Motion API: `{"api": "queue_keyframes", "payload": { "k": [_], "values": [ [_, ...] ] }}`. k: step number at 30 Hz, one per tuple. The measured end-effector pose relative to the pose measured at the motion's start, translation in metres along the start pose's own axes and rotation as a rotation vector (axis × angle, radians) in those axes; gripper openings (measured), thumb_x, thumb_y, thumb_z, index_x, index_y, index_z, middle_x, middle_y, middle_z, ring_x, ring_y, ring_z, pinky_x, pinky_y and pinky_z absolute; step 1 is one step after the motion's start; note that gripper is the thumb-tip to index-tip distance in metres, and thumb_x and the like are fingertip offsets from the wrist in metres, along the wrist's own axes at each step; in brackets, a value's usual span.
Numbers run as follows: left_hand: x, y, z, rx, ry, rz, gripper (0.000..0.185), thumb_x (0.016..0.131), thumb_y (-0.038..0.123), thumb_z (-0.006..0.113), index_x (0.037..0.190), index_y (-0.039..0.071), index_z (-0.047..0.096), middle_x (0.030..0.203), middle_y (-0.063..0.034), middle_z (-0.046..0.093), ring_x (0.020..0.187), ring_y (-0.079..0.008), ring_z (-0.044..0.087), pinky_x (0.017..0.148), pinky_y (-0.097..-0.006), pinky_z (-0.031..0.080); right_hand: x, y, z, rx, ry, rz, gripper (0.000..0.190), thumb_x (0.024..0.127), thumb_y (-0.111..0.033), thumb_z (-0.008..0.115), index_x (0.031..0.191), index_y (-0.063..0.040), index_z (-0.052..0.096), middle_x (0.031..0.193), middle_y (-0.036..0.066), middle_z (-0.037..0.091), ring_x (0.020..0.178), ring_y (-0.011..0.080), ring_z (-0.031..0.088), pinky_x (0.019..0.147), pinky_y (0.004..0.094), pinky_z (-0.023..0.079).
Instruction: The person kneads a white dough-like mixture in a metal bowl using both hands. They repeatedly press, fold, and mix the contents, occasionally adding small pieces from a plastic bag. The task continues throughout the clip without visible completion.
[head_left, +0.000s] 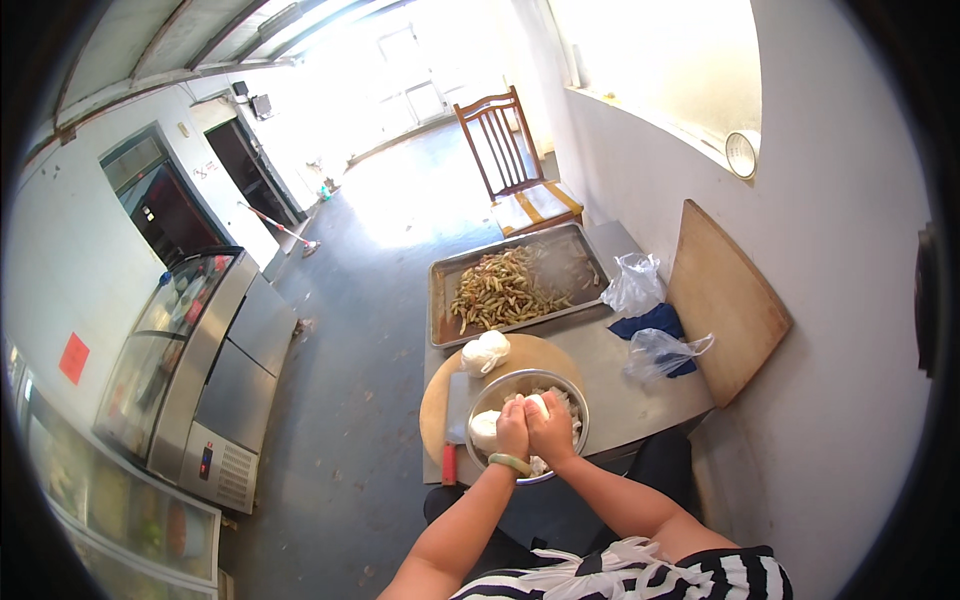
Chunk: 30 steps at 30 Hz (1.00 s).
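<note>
Over a round metal bowl (585, 429), my left hand (513, 431) and my right hand (551, 427) press together around a pale white lump (537, 406), perhaps dough or a vegetable. A larger white rounded piece (484, 430) lies at the bowl's left, with whitish chunks (574, 420) around my hands. Left of the bowl a cleaver with a wide blade (458, 405) and red handle (448, 463) lies on a round wooden board (433, 405). More white rounded pieces (486, 352) rest on the board's far part.
A metal tray (437, 315) of greenish-brown cut pieces (499, 289) stands at the steel table's (652, 401) far end. Plastic bags (636, 283) and a dark blue cloth (651, 324) lie at right. A wooden board (720, 307) leans on the wall; a wooden chair (534, 206) stands beyond.
</note>
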<state>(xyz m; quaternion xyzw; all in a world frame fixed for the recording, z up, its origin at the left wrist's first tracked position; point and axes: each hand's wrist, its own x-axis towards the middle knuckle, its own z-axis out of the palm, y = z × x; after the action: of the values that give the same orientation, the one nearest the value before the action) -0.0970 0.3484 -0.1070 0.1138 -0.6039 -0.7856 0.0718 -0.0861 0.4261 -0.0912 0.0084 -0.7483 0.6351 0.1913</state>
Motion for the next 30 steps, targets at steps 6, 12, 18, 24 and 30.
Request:
{"api": "queue_keyframes", "payload": {
  "k": [6, 12, 18, 24, 30],
  "values": [
    [0.022, -0.020, -0.009, -0.130, -0.021, -0.257, 0.026, 0.093, 0.029, 0.046, 0.096, 0.006, 0.059, 0.088, -0.0038, 0.060, 0.078, -0.0150, 0.057, 0.071, -0.0277, 0.047, 0.005, 0.002, -0.005, -0.076, -0.046, -0.093, 0.023, 0.083, -0.023, 0.056, 0.078, -0.001, 0.052, 0.075, 0.023, 0.056, 0.074, 0.0433, 0.053, 0.064, 0.0480, 0.042],
    [0.029, -0.029, -0.015, -0.221, -0.129, -0.490, 0.030, 0.095, 0.027, 0.041, 0.103, 0.005, 0.059, 0.098, -0.0078, 0.061, 0.087, -0.0180, 0.059, 0.078, -0.0308, 0.049, 0.009, 0.017, -0.011, -0.115, -0.112, -0.196, 0.022, 0.083, -0.022, 0.056, 0.080, -0.001, 0.053, 0.079, 0.022, 0.056, 0.076, 0.0424, 0.054, 0.065, 0.0471, 0.043],
    [0.035, -0.025, -0.039, -0.416, -0.446, -0.741, 0.033, 0.095, 0.032, 0.039, 0.103, 0.007, 0.059, 0.098, -0.0086, 0.065, 0.088, -0.0213, 0.063, 0.078, -0.0346, 0.053, 0.006, 0.030, -0.016, -0.084, -0.280, -0.379, 0.024, 0.083, -0.023, 0.059, 0.093, -0.001, 0.057, 0.090, 0.020, 0.059, 0.083, 0.0394, 0.057, 0.072, 0.0431, 0.047],
    [0.033, -0.031, -0.030, -0.132, -0.054, -0.302, 0.034, 0.095, 0.033, 0.045, 0.107, 0.004, 0.057, 0.097, -0.0088, 0.062, 0.088, -0.0192, 0.059, 0.077, -0.0315, 0.048, 0.011, 0.056, -0.013, 0.144, -0.247, -0.043, 0.031, 0.087, -0.021, 0.057, 0.110, -0.001, 0.052, 0.102, 0.013, 0.057, 0.098, 0.0264, 0.056, 0.085, 0.0344, 0.044],
    [0.016, -0.022, 0.001, 0.417, 0.025, 0.144, 0.038, 0.093, 0.031, 0.050, 0.111, -0.001, 0.057, 0.107, -0.0152, 0.061, 0.100, -0.0225, 0.056, 0.088, -0.0323, 0.043, 0.010, 0.072, -0.013, 0.595, -0.381, 0.349, 0.043, 0.094, -0.028, 0.040, 0.132, -0.009, 0.038, 0.131, 0.009, 0.040, 0.122, 0.0173, 0.035, 0.105, 0.0308, 0.024]
  ]
}}
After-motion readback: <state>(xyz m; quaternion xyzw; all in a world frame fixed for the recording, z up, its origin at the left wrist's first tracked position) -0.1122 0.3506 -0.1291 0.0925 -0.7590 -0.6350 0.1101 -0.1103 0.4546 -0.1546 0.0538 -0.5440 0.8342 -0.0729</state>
